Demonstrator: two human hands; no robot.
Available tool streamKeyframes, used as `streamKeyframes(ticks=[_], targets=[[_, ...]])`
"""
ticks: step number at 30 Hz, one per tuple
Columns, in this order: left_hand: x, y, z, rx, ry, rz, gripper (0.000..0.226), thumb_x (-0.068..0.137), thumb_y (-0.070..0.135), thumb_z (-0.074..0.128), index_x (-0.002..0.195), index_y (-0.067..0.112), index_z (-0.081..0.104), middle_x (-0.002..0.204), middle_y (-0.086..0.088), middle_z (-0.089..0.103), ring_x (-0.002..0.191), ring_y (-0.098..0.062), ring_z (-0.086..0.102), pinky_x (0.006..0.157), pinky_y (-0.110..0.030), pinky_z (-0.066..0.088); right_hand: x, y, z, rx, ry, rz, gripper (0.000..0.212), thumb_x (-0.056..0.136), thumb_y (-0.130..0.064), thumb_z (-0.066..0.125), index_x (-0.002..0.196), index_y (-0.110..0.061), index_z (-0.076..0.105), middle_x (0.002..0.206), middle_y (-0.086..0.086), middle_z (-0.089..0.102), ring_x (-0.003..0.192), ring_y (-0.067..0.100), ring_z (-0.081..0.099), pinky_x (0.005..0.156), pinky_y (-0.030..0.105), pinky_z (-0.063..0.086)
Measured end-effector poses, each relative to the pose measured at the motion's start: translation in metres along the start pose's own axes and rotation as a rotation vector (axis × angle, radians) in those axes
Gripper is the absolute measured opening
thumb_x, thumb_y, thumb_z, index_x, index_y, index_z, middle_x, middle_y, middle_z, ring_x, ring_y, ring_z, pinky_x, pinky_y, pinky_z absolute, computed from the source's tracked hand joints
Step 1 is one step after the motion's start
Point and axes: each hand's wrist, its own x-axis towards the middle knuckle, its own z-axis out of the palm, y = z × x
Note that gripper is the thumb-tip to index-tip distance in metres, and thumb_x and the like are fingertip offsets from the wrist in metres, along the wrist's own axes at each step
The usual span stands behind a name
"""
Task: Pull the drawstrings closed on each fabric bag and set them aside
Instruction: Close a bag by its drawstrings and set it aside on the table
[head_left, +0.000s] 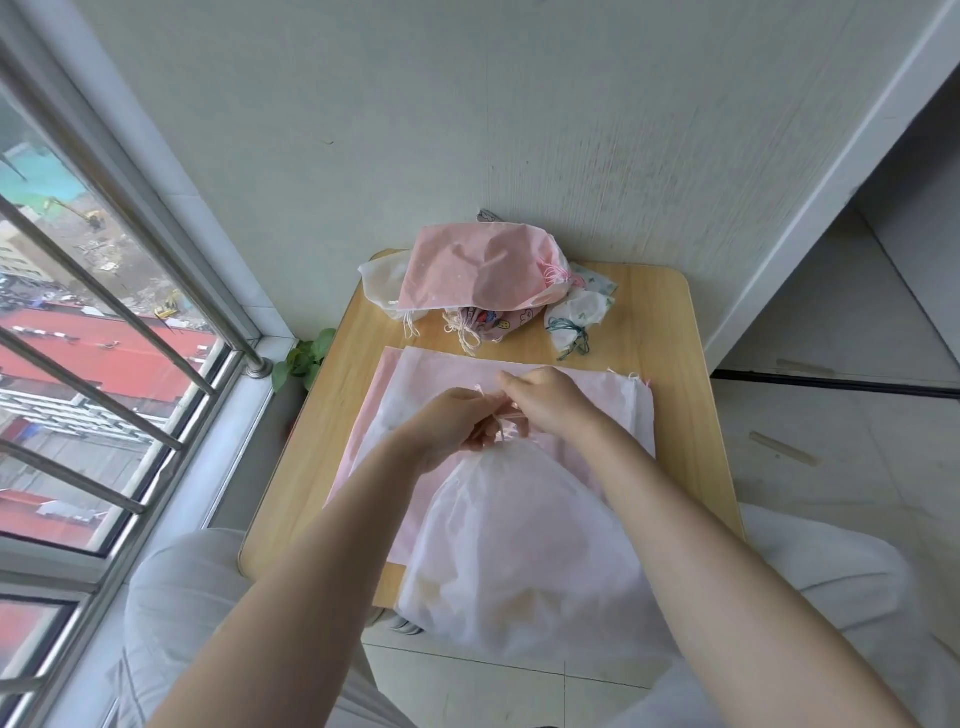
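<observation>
A white, see-through fabric bag (524, 545) hangs over the near edge of the wooden table (670, 364), its mouth gathered tight at the top. My left hand (449, 428) and my right hand (545, 402) meet at that gathered neck, both pinching the pink drawstrings (501, 423). Under the bag lies a flat stack of pale pink and white bags (441, 384). At the table's far side sits a heap of cinched bags: a large pink one (478, 270) on top, a cartoon-print one (493, 325) and a small white one with green strings (576, 317).
The table stands against a grey wall, with a barred window (104, 332) close on the left. A green leafy sprig (306, 356) pokes up at the table's far left corner. My knees in light trousers flank the table. Tiled floor (831, 467) lies to the right.
</observation>
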Motion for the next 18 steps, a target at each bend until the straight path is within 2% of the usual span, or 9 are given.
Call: streamKeyframes(ticks=[3,5,7,10,12,14,18], targets=[[0.006,-0.006,-0.004,-0.056,0.063,0.066,0.029,0.101,0.022,0.051,0.088,0.006,0.071,0.066,-0.007,0.059,0.060,-0.016,0.049,0.064,-0.025,0.044,-0.001,0.013,-0.017,-0.094,0.006,0.034,0.045,0.089,-0.045,0.057,0.078,-0.004,0.073,0.057,-0.008,0.055,0.055,0.006,0.049,0.056,0.022,0.036],[0.011,-0.009,-0.003,-0.090,0.097,0.109,0.025,0.100,0.021,0.053,0.096,0.006,0.073,0.065,-0.002,0.061,0.066,-0.017,0.050,0.070,-0.029,0.044,-0.006,0.018,-0.025,-0.057,-0.005,0.038,0.041,0.088,-0.044,0.063,0.081,-0.005,0.073,0.049,-0.012,0.045,0.043,0.005,0.037,0.046,0.020,0.029],[0.014,-0.010,0.001,-0.102,0.112,0.117,0.024,0.099,0.020,0.056,0.096,0.004,0.073,0.066,-0.002,0.065,0.067,-0.017,0.052,0.072,-0.029,0.044,-0.010,0.020,-0.026,0.019,-0.065,0.020,0.035,0.091,-0.037,0.064,0.087,-0.004,0.071,0.044,-0.015,0.042,0.042,0.006,0.031,0.041,0.017,0.026],[0.017,-0.012,0.006,-0.079,0.107,0.093,0.025,0.097,0.019,0.059,0.100,-0.002,0.073,0.070,-0.003,0.069,0.065,-0.014,0.054,0.070,-0.025,0.045,-0.016,0.018,-0.021,0.078,-0.175,-0.017,0.020,0.094,-0.026,0.062,0.089,-0.008,0.068,0.047,-0.017,0.044,0.043,0.004,0.035,0.042,0.015,0.030],[0.018,-0.012,0.006,-0.047,0.121,0.078,0.023,0.095,0.016,0.062,0.101,-0.003,0.073,0.068,-0.002,0.069,0.063,-0.011,0.055,0.064,-0.019,0.045,-0.017,0.018,-0.016,0.062,-0.204,-0.016,0.015,0.094,-0.024,0.062,0.088,-0.010,0.067,0.054,-0.008,0.048,0.046,0.006,0.040,0.044,0.016,0.033],[0.016,-0.011,0.004,0.001,0.124,0.075,0.018,0.093,0.010,0.063,0.100,-0.003,0.073,0.067,0.001,0.070,0.058,-0.005,0.058,0.057,-0.013,0.043,-0.017,0.017,-0.010,0.039,-0.202,0.001,0.018,0.092,-0.024,0.064,0.089,-0.007,0.067,0.059,-0.001,0.054,0.048,0.011,0.044,0.044,0.017,0.036],[0.012,-0.005,-0.003,0.096,0.081,0.075,0.019,0.085,0.003,0.069,0.103,-0.003,0.073,0.076,0.003,0.072,0.064,-0.005,0.063,0.059,-0.011,0.046,-0.015,0.019,-0.004,-0.044,-0.166,0.024,0.023,0.089,-0.029,0.067,0.079,-0.009,0.064,0.060,-0.001,0.060,0.047,0.015,0.047,0.045,0.020,0.037]])
